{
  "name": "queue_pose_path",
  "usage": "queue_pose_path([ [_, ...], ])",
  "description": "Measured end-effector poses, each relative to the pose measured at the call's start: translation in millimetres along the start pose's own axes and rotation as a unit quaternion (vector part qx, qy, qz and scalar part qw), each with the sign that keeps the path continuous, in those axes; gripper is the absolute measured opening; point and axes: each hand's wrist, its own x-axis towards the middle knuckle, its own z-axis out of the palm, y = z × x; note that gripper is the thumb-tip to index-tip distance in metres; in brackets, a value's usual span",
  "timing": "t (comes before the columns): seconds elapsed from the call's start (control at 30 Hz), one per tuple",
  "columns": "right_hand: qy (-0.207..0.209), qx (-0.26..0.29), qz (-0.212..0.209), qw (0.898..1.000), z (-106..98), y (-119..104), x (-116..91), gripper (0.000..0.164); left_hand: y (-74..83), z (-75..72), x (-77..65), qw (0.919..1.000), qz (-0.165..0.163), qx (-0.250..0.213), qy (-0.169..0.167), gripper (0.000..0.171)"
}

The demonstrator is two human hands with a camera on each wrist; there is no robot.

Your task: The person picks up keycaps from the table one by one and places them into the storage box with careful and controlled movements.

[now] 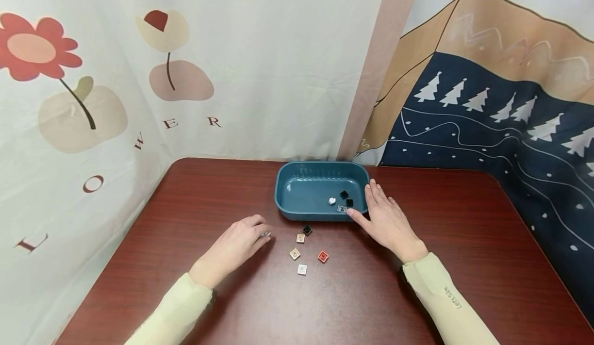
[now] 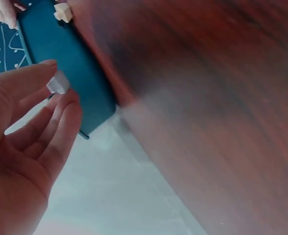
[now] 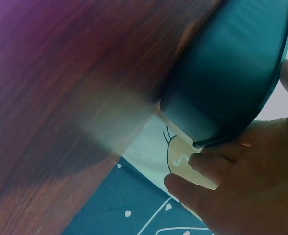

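Teal tray at the table's far edge, 4 keycaps in it, all toward its right end: 1 white keycap, 2 black keycaps, 1 grey keycap close to the right thumb.

Left hand: fingertips closed down to the width of 1 pale keycap, pinched between thumb and fingers, cap clear of the table. Hand sits in front of the tray's left end, near it. Fingers behind the pinch are bent.

Right hand: no pinch, fingers fairly straight along the outside of the tray's right end, thumb spread to the front right corner of the rim. Touching the tray.

5 more on the table, loose cluster in front of the tray: dark keycap nearest the tray, 2 beige keycaps behind each other toward the person, red keycap to their right, light keycap nearest the person.

Backdrop: pale cloth with flower prints, navy cloth with white trees at right. Light green sleeves on both arms.
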Motion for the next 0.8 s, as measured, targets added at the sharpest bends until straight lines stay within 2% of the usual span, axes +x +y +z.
queue_pose_path([
  [0.2, 0.000, 0.003, 0.003, 1.000, 0.2, -0.2, 0.1, 0.098, 9.0, -5.2, 8.9, 0.9983, 0.012, -0.019, 0.054, 0.020],
  [0.43, 0.004, -0.001, 0.002, 1.000, -0.1, 0.1, -0.2, 0.099, 18.5, -10.7, 26.3, 0.9926, 0.034, -0.031, 0.112, 0.026],
  [0.8, -0.002, 0.004, 0.006, 1.000, -0.5, -0.6, 0.1, 0.099, 31.0, -10.6, 59.1, 0.9842, 0.043, -0.049, 0.165, 0.024],
])
